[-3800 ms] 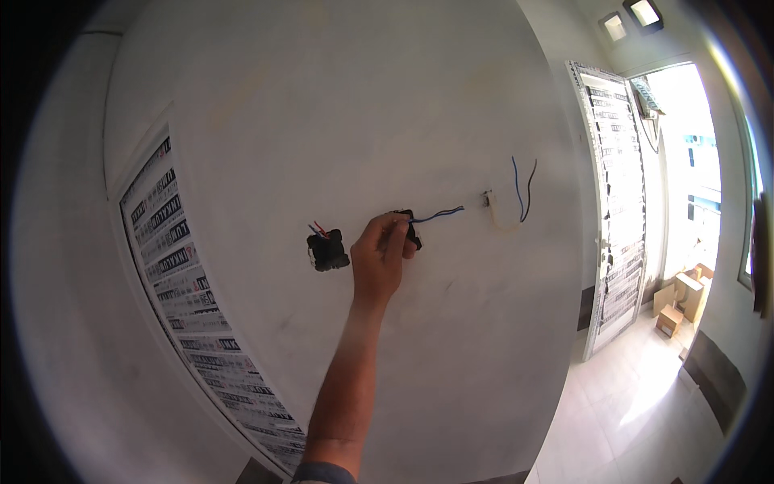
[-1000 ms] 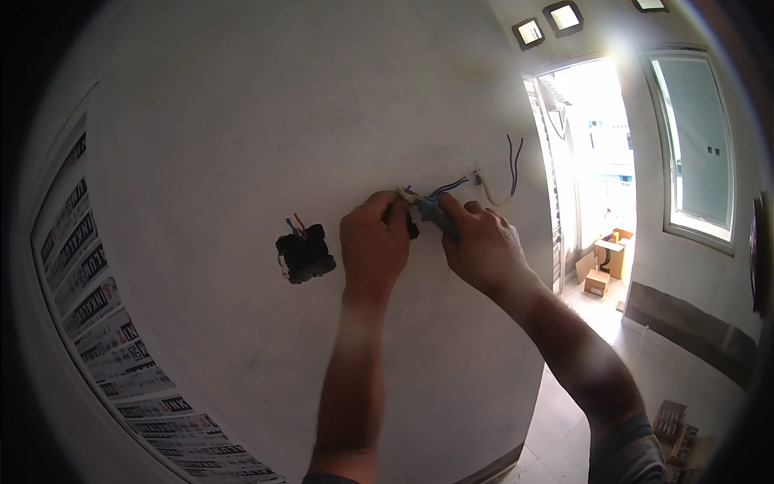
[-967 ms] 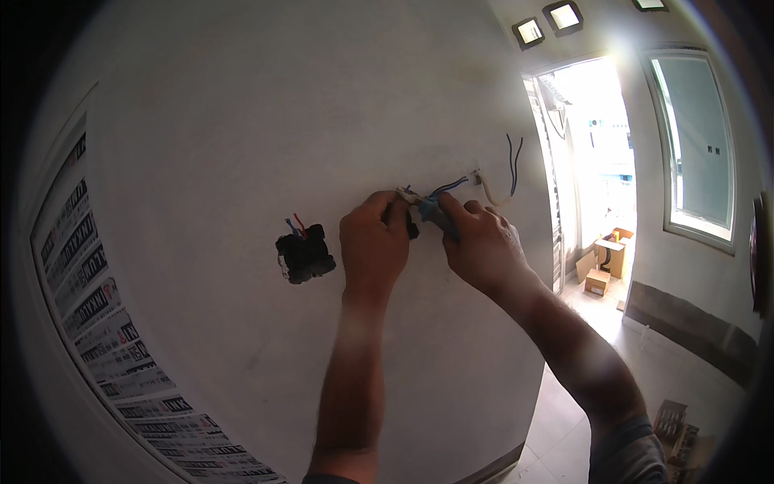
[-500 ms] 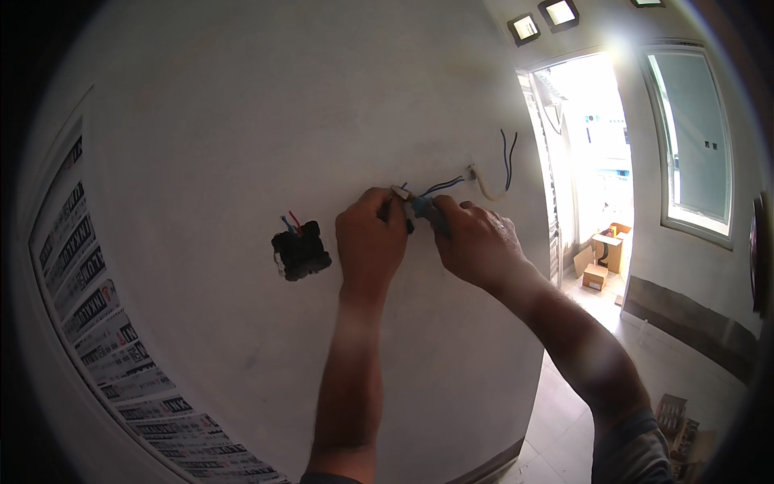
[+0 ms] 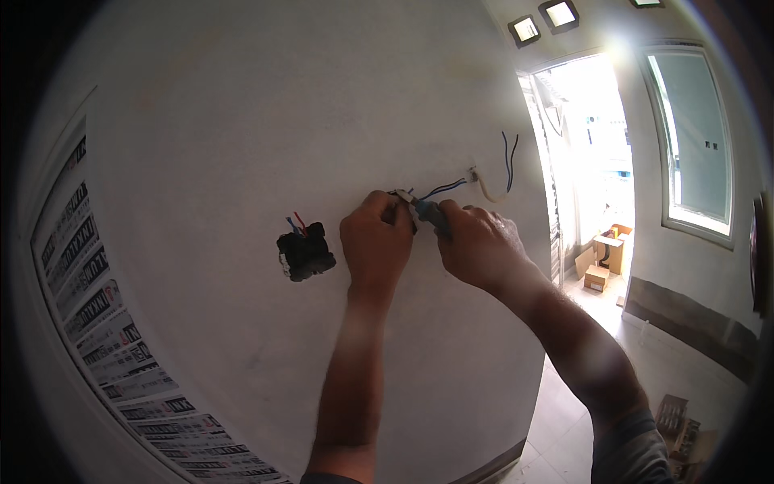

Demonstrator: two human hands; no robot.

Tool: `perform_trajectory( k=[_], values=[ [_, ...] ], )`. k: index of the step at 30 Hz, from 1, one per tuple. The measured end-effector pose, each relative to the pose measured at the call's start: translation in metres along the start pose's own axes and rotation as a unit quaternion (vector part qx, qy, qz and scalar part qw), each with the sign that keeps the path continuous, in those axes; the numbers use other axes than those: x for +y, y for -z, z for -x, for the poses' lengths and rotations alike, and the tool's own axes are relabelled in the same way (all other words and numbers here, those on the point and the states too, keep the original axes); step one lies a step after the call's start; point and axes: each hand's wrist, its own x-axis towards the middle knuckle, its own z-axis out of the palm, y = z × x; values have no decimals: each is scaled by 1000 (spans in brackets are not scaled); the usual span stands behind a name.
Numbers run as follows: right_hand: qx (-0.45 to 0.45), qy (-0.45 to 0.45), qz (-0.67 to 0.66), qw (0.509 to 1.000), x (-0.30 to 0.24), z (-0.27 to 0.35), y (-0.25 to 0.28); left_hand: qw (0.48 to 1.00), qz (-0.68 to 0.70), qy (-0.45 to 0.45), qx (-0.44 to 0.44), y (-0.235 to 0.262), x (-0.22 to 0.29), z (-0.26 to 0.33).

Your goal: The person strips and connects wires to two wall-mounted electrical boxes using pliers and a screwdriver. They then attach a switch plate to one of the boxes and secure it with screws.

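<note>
My right hand (image 5: 482,244) grips a pair of pliers (image 5: 430,213) with blue-grey handles, the metal jaws pointing left. At the jaw tips, my left hand (image 5: 375,240) is closed in a pinch on a wire, whose end is mostly hidden by the fingers. Blue and dark wires (image 5: 445,188) run from a small hole in the wall (image 5: 472,174) down toward the pliers. Out of the same spot comes a cream-sheathed cable (image 5: 488,193) that curves right and ends in two thin, upright dark blue wires (image 5: 509,153).
Left of my hands, a dark square box recess (image 5: 306,252) in the pale wall has red and blue wire ends sticking out. Printed sheeting (image 5: 105,302) covers a panel at far left. A bright doorway (image 5: 592,145), cardboard boxes (image 5: 597,277) and a window (image 5: 692,137) are at right.
My left hand has shifted slightly right, closer to the right hand, and the pliers' jaws have turned a little at its fingertips. Both hands keep their grip.
</note>
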Motion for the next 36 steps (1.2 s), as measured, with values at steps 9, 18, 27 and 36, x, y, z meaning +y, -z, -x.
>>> perform_trajectory(
  k=[9, 18, 27, 36],
  values=[
    [79, 64, 45, 994, 5, -2, -13, 997, 35, 10, -73, 19, 8, -10],
    [87, 78, 29, 993, 14, -5, -22, 992, 26, 25, -123, 20, 7, -14],
    [-77, 14, 18, 997, -14, -6, 31, 996, -56, -48, -48, 6, 1, -1],
    [9, 43, 9, 999, -5, -1, 13, 999, -2, -42, -31, 8, 2, -3]
  ],
)
